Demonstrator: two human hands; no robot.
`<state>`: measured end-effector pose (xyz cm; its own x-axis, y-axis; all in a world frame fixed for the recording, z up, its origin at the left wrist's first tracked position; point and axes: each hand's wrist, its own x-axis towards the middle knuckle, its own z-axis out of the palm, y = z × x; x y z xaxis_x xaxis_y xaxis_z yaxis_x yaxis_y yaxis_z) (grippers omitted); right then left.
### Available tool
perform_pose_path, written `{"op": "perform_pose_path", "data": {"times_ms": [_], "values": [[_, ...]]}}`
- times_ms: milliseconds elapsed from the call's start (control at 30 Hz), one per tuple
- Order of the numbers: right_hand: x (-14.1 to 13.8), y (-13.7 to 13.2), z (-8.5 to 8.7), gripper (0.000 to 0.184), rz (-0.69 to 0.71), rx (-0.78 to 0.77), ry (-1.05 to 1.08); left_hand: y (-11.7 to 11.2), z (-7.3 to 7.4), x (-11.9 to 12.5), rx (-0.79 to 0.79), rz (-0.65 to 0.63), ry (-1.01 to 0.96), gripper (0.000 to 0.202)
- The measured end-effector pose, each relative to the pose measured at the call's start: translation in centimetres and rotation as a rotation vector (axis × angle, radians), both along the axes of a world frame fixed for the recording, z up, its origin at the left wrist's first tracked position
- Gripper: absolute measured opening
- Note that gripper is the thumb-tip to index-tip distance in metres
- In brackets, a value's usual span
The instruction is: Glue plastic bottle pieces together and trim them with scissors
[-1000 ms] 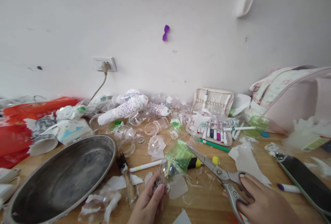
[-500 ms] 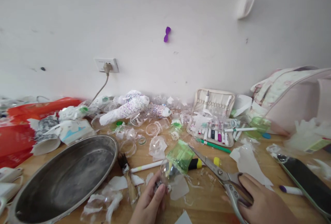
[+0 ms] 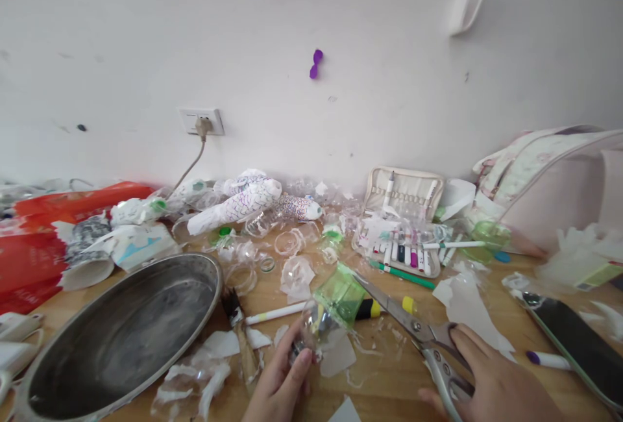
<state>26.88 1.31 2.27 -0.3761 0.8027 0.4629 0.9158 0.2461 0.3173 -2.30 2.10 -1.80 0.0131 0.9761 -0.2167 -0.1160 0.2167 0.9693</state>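
My left hand (image 3: 287,370), at the bottom middle, is closed around the narrow end of a clear plastic bottle piece (image 3: 316,324). Green translucent plastic (image 3: 341,295) sits at the far end of that piece. The loops of metal scissors (image 3: 413,328) are in my right hand (image 3: 491,376), fingers hooked through them. Their blades point up and left, with the tips at the upper edge of the green plastic; whether they are cutting into it I cannot tell. Behind the pieces lies a black and yellow handle (image 3: 368,308), partly covered.
An oval metal basin (image 3: 146,331) stands at left, with a brush (image 3: 243,337) beside it. Plastic scraps and scale-patterned paper fish (image 3: 243,204) line the wall side. A marker case (image 3: 403,191), a phone (image 3: 574,337) and a pink bag (image 3: 549,182) are at right.
The thumb of my right hand has shifted slightly down at the lower scissor loop. My left hand and the bottle piece stay almost where they were.
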Motion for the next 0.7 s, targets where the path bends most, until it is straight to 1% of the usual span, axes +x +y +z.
{"op": "perform_pose_path", "data": {"times_ms": [100, 167, 200, 300, 333, 467, 600, 700], "values": [[0.0, 0.0, 0.0, 0.053, 0.013, 0.040, -0.044, 0.0, -0.2, -0.1, -0.022, 0.008, -0.008, 0.067], [-0.1, 0.1, 0.1, 0.050, 0.013, 0.053, -0.039, 0.0, -0.3, -0.2, -0.020, 0.012, 0.012, 0.065], [-0.2, 0.1, 0.1, 0.046, 0.011, 0.057, -0.026, -0.1, -0.3, -0.2, -0.014, 0.017, 0.029, 0.064], [-0.1, 0.3, 0.2, 0.025, 0.030, 0.064, 0.004, -0.1, -0.1, -0.1, 0.019, 0.038, 0.066, 0.058], [0.0, 0.3, 0.2, 0.022, 0.042, 0.082, 0.004, -0.1, -0.1, -0.1, 0.029, 0.045, 0.071, 0.057], [0.6, 0.6, 0.4, 0.026, 0.110, 0.154, -0.061, -0.1, -0.1, -0.1, 0.036, 0.076, 0.073, 0.054], [0.7, 0.8, 1.0, 0.026, 0.216, 0.201, -0.151, 0.1, -0.2, -0.1, 0.021, 0.076, 0.077, 0.054], [0.5, 0.8, 1.3, 0.027, 0.218, 0.214, -0.189, 0.2, -0.2, -0.1, 0.010, 0.050, 0.066, 0.058]]}}
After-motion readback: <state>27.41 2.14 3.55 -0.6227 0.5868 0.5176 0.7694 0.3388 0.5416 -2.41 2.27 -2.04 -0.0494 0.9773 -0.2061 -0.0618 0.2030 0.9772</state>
